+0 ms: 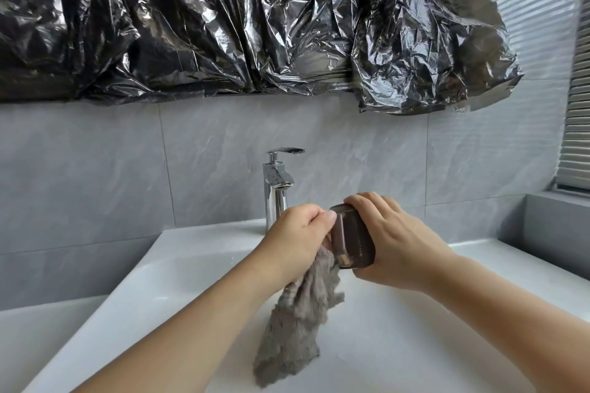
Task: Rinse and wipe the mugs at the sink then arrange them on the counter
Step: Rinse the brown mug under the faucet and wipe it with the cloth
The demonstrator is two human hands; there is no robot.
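Cloth (293,325) hangs nearest, a grey rag trailing from the left hand (298,234) down over the white sink (198,252), its loose end close to the basin floor. That hand is bunched tight around the top of the rag, the thumb pressed at the mouth of the mug (352,238). The right hand (392,242) wraps the dark brown mug from the far side, fingers curled over its top and thumb below, so it lies on its side above the middle of the basin, handle facing the camera. A wet mug held this way could slip if the wiping hand pushes hard against the rim; it would fall onto the hard basin and might chip. The dangling rag could also drag through any water below and soak up more, smearing rather than drying. Behind, the chrome tap (277,183) stands at the back edge of the sink, close enough that a careless turn might knock the mug against it. No water runs from it, as far as I can tell.
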